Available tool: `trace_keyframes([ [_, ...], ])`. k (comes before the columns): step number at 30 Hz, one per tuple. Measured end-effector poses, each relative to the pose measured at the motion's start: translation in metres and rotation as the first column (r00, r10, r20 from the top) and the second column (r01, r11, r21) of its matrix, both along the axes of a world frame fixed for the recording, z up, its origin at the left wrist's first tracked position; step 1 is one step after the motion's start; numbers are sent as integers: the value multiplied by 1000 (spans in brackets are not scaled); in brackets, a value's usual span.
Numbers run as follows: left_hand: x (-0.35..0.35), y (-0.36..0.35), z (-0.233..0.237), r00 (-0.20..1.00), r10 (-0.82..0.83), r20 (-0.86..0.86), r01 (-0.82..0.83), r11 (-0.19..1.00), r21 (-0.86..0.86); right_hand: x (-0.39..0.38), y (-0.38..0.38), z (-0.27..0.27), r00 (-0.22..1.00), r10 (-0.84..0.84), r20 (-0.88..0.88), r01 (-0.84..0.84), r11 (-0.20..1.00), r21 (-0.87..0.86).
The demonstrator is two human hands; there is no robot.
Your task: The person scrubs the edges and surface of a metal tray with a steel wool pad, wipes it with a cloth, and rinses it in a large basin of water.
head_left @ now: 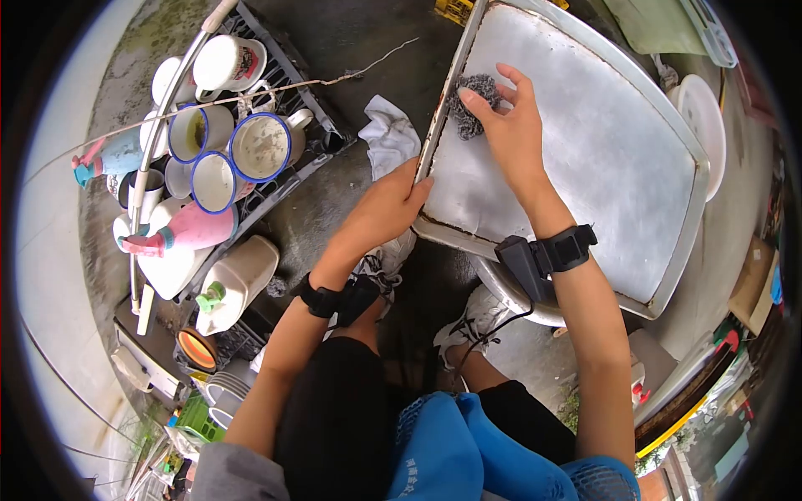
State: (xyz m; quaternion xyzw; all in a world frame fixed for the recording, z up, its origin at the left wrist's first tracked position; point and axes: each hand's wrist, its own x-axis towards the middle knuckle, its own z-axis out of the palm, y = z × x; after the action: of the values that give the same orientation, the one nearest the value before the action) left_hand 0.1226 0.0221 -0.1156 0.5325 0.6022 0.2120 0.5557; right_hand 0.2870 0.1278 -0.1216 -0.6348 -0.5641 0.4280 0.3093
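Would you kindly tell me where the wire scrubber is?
In the head view, the wire scrubber is in the right hand, toward the upper left of the metal tray.

Tray (585,159) (rust-edged) — grey scourer (467,123) inside.

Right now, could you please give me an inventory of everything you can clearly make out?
Metal tray: 1, silver-grey, front right
Scouring pad: 1, dark grey, on the tray
Cloth: 1, white, left of the tray
Crate: 1, black, left
Blue-rimmed mugs: 3, white, at the crate
Pink bottle: 1, pink, near the mugs
Jug: 1, off-white with green cap, below the crate
Round item: 1, white, beyond the tray's right edge
Shoes: 2, white and black, below the tray
Wrist straps: 2, black, one per wrist
Left grip: 1, bare, holding the tray's edge
Right grip: 1, bare, holding the scouring pad
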Motion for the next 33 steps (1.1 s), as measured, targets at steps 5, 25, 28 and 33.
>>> trace_keyframes([
  [5, 6, 0, -11, 995, -12, -98, 17, 998, 52, -17, -5, -8, 931, -169, -323, 138, 984, -116],
  [25, 6, -2, -21, 993, -45, -114, 63, 985, 163, 5, -48, 4, 991, 91, -99, -109, 975, -195],
  [28, 9, -4, -17, 996, -6, -84, 22, 983, 185, 20, -53, 14, 961, 276, -19, -270, 924, -272],
  [33, 10, -5, -27, 987, 111, -120, -83, 972, 219, 51, -40, 21, 916, 263, 302, -290, 956, 46],
])
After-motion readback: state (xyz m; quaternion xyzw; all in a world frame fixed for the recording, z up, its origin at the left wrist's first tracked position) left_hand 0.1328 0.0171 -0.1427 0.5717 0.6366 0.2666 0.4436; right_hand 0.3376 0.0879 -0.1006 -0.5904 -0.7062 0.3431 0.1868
